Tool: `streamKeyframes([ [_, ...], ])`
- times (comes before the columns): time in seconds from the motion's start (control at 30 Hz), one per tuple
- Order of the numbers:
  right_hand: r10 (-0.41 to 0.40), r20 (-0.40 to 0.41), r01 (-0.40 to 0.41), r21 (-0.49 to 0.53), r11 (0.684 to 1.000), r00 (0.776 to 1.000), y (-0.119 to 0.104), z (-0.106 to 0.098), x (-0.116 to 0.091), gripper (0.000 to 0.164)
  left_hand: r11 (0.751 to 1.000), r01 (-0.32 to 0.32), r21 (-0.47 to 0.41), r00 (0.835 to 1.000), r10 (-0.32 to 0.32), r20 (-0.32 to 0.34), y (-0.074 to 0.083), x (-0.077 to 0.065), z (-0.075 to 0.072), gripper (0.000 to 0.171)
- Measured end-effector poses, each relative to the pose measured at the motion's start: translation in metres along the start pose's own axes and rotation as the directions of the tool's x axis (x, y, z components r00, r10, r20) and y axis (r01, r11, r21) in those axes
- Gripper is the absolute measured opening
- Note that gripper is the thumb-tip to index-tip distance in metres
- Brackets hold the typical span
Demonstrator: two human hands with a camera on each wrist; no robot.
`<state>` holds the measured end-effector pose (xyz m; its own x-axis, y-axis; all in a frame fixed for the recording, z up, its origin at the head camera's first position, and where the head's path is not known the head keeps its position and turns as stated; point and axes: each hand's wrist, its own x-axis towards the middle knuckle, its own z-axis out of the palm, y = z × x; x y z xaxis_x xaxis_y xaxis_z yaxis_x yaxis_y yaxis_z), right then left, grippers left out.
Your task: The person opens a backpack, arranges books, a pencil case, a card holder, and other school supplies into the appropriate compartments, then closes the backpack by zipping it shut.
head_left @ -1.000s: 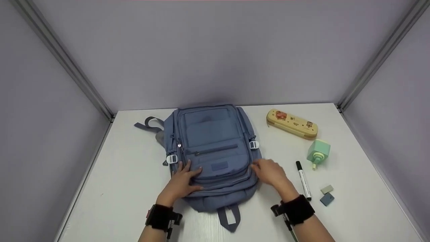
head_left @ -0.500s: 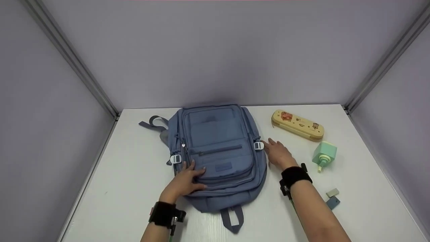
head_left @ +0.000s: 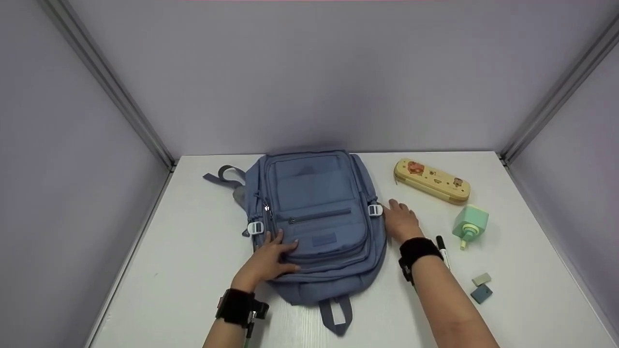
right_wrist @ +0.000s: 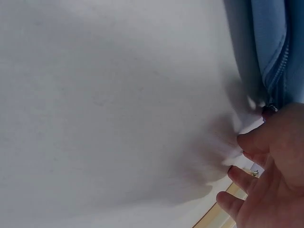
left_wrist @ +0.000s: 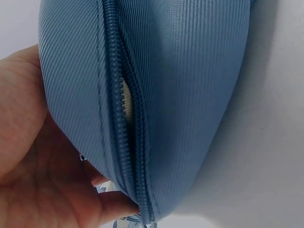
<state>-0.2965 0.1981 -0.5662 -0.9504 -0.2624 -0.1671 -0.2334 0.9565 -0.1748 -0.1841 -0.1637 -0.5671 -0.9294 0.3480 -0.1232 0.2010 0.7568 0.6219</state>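
Note:
A blue backpack (head_left: 314,193) lies on its back, its top handle (head_left: 334,316) towards me. My left hand (head_left: 266,261) rests on its lower left front, fingers spread and thumb apart. In the left wrist view, a dark blue zipper (left_wrist: 128,114) gapes slightly beside that hand and cream fabric shows inside. My right hand (head_left: 400,220) is at the backpack's right side, beside a white buckle (head_left: 375,210). The right wrist view has its thumb and index finger pinching at the end of another zipper (right_wrist: 280,71), where the pull is mostly hidden; the other fingers reach out loosely.
On the white table (head_left: 193,270), a yellow pencil case (head_left: 432,181) lies at back right. Near it are a green bottle with a nozzle (head_left: 470,224), a marker (head_left: 442,251) partly behind the right arm, and two small blocks (head_left: 481,293). Grey panels enclose the table's back and sides.
My right hand has moved up along the backpack's right side from its lower edge to the buckle. The left hand stays on the bag. The head view has shifted slightly.

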Motion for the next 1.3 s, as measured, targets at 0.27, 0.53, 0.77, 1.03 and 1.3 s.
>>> streamKeyframes([
  [0.27, 0.030, -0.001, -0.030, 0.001, 1.000, 1.000, 0.000, 0.001, 0.008, 0.047, 1.000, -0.003, 0.005, 1.000, 0.003, -0.003, 0.001, -0.001, -0.001, 0.068],
  [0.53, 0.048, -0.011, -0.048, -0.033, 0.998, 0.999, 0.002, 0.005, 0.011, 0.046, 1.000, -0.005, -0.016, 1.000, 0.005, 0.004, -0.001, -0.003, -0.002, 0.066],
  [0.77, 0.043, -0.033, -0.040, 0.077, 0.996, 0.999, 0.015, 0.010, 0.017, 0.044, 1.000, -0.013, -0.013, 1.000, 0.012, -0.016, -0.002, -0.003, -0.001, 0.067],
  [1.03, 0.026, -0.152, 0.002, 0.176, 0.984, 0.988, 0.026, 0.013, 0.019, 0.023, 1.000, -0.026, -0.014, 0.999, 0.026, -0.026, -0.002, -0.003, 0.000, 0.067],
  [1.3, 0.032, -0.168, -0.014, 0.104, 0.994, 0.985, 0.019, 0.015, 0.018, 0.028, 1.000, -0.015, -0.025, 1.000, 0.015, -0.012, 0.000, -0.003, 0.000, 0.068],
])
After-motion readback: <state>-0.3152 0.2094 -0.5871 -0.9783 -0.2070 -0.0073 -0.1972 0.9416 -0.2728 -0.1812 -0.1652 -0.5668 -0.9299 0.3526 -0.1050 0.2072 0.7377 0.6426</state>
